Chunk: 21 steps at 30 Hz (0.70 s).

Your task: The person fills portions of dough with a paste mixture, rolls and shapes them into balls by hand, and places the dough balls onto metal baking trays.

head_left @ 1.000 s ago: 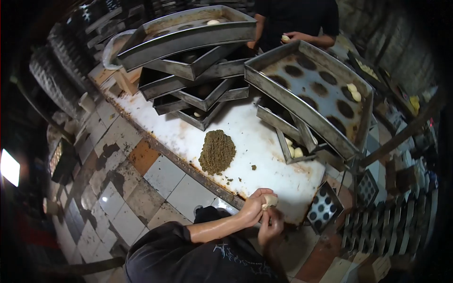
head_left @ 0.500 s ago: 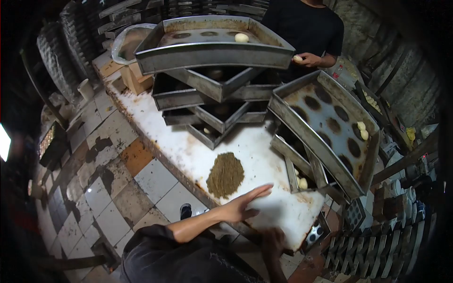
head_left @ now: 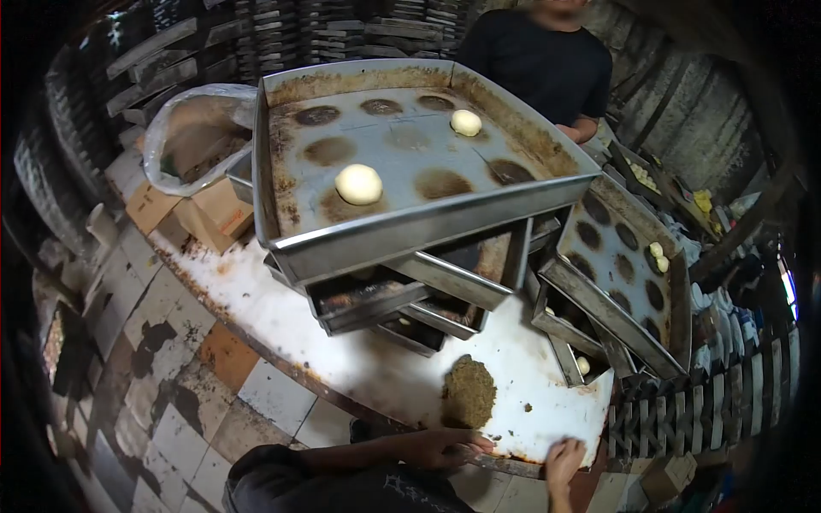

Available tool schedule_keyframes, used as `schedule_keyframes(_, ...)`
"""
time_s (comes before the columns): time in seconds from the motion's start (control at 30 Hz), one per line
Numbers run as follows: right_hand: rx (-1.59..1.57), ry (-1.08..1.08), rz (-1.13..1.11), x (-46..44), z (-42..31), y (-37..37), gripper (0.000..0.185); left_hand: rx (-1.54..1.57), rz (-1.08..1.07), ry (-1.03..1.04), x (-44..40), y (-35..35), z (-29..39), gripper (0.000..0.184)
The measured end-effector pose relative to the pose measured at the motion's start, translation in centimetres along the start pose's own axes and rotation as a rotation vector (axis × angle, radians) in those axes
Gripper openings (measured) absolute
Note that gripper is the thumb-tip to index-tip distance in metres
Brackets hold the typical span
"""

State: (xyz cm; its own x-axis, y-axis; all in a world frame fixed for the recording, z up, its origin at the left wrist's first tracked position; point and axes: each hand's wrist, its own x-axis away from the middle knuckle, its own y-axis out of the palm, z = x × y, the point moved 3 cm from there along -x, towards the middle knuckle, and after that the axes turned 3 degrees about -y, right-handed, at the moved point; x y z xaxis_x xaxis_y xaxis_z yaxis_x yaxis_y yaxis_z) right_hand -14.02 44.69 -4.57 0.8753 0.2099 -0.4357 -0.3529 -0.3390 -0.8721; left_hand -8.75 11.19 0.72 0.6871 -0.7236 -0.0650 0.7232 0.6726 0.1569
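Observation:
My left hand (head_left: 449,445) is low over the near edge of the white table (head_left: 342,368), its fingers bent together by a mound of brown, crumbly paste (head_left: 469,393). Anything inside those fingers is too small or dark to make out. To its right, my right hand (head_left: 564,460) rests at the table edge with fingers curled in; their contents are hidden. Beyond both hands stands a crosswise stack of metal trays. Its top baking tray (head_left: 436,218) holds a pale dough ball (head_left: 358,185) in front and another dough ball (head_left: 466,122) farther back.
A second tray stack (head_left: 629,316) stands right, with pale dough pieces (head_left: 658,256) in its top tray. Behind it is a person (head_left: 547,64) in black. A plastic-lined cardboard box (head_left: 205,205) is at left. Slatted metal stacks (head_left: 701,410) stand lower right.
My left hand was outstretched and open; its fingers are now drawn together near the paste. My right hand has come up onto the table edge. The view has shifted, showing more of the top tray.

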Motion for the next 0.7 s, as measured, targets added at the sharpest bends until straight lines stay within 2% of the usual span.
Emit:
schedule_keyframes(0.07,0.189,0.256,0.133,-1.6,1.8,2.0,0.011,-0.054,-0.035,0.021,1.8,-0.8,0.3,0.046)
schedule_keyframes(0.13,0.133,0.324,0.086,-1.8,-1.9,3.2,0.014,-0.195,-0.056,0.075,3.4,-1.5,1.5,0.044)
schedule_keyframes(0.17,0.131,0.252,0.031,-1.2,-4.3,2.7,0.014,-0.244,-0.074,0.032,4.3,-2.1,2.3,0.046)
schedule_keyframes(0.2,0.143,0.274,0.034,-0.3,-4.2,2.5,0.014,-0.239,-0.099,0.031,5.3,-2.5,2.2,0.046)
schedule_keyframes(0.27,0.284,0.175,-0.317,1.0,-0.6,2.3,0.019,-0.018,-0.05,-0.02,7.3,-3.3,1.5,0.042)
schedule_keyframes(0.3,-0.022,0.275,-0.813,0.2,3.3,2.9,0.027,-0.002,-0.009,0.005,8.2,-3.8,1.5,0.041)
schedule_keyframes(0.33,-0.405,0.512,-1.098,-4.5,-3.1,-2.9,0.036,-0.012,0.035,-0.024,9.3,-4.1,1.9,0.041)
schedule_keyframes(0.37,-0.385,0.524,-1.291,-6.6,-4.4,-4.8,0.037,-0.038,0.056,-0.027,10.3,-4.4,1.7,0.041)
schedule_keyframes(0.4,-0.511,0.348,-1.362,-12.1,-11.3,-9.4,0.031,-0.068,0.09,-0.021,11.0,-4.6,1.4,0.041)
schedule_keyframes(0.43,-0.506,0.073,-1.28,-16.3,-13.4,-11.8,0.029,-0.071,0.092,-0.016,11.3,-4.5,0.9,0.041)
schedule_keyframes(0.47,-0.387,-0.135,-1.111,-22.0,-21.4,-16.8,0.032,0.012,0.152,0.012,11.7,-4.6,0.3,0.042)
schedule_keyframes(0.5,-0.568,-0.219,-0.897,-25.5,-23.9,-19.8,0.042,0.09,0.204,0.036,12.1,-5.0,0.0,0.042)
schedule_keyframes(0.53,-0.431,-0.428,-0.599,-29.5,-27.3,-22.8,0.048,0.083,0.187,0.029,12.2,-5.0,0.3,0.042)
schedule_keyframes(0.57,-0.623,-0.414,-0.355,-32.3,-30.9,-24.4,0.049,0.024,0.216,0.026,12.1,-4.7,0.8,0.042)
schedule_keyframes(0.63,-0.5,-0.581,0.113,-38.4,-35.6,-24.7,0.047,-0.043,0.265,0.059,11.7,-4.4,0.9,0.042)
schedule_keyframes(0.67,-0.512,-0.619,0.26,-41.0,-36.9,-22.7,0.04,-0.048,0.256,0.053,11.5,-4.1,1.1,0.042)
schedule_keyframes(0.7,-0.368,-0.525,0.213,-40.4,-39.4,-19.8,0.04,0.02,0.259,0.025,11.3,-3.9,1.5,0.042)
